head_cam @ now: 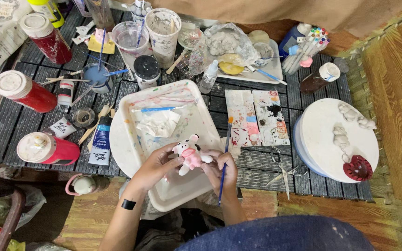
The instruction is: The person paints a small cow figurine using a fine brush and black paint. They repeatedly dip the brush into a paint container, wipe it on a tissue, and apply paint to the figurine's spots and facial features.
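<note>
A small clay figurine (188,154), white with pink clothing and dark spots, is held over a white tray (198,125). My left hand (157,165) grips the figurine from the left side. My right hand (222,173) holds a blue-handled paintbrush (224,158) upright and also touches the figurine's right side. The brush tip points away from me, near a paint-smeared palette tile (256,117). A black band sits on my left forearm.
Red paint bottles (26,92) lie at the left with a paint tube (100,142). Cups of water and brushes (163,29) stand at the back. Scissors (282,169) lie right of my hands. A round white board (336,139) with clay pieces sits at the right.
</note>
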